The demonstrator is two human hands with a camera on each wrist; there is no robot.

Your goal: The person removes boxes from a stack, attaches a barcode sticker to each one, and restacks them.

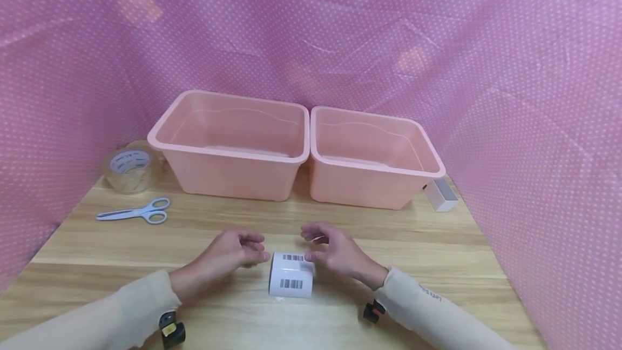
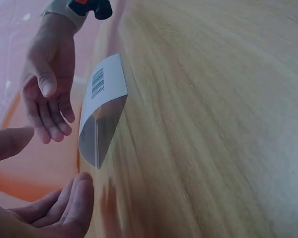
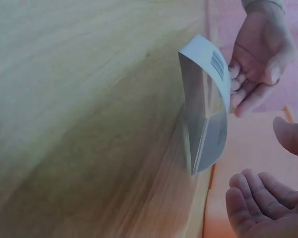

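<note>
A curled strip of white barcode labels (image 1: 291,274) stands arched on the wooden table, its hollow underside showing in both wrist views. My left hand (image 1: 238,250) hovers just left of it, fingers loosely bent and holding nothing. On the other side my right hand (image 1: 335,250) is held with relaxed fingers, its thumb near the strip's upper right edge; whether it touches cannot be told from the head view. In the left wrist view the label strip (image 2: 103,91) lies apart from the left fingers. A gap also separates the strip (image 3: 208,104) from the right fingers in the right wrist view.
Two pink bins (image 1: 233,174) (image 1: 364,185) stand side by side at the back. Light-blue scissors (image 1: 141,212) lie at the left, with rolls of clear tape (image 1: 131,174) behind them. A small white box (image 1: 441,196) sits beside the right bin. Pink dotted cloth (image 1: 311,31) encloses the table.
</note>
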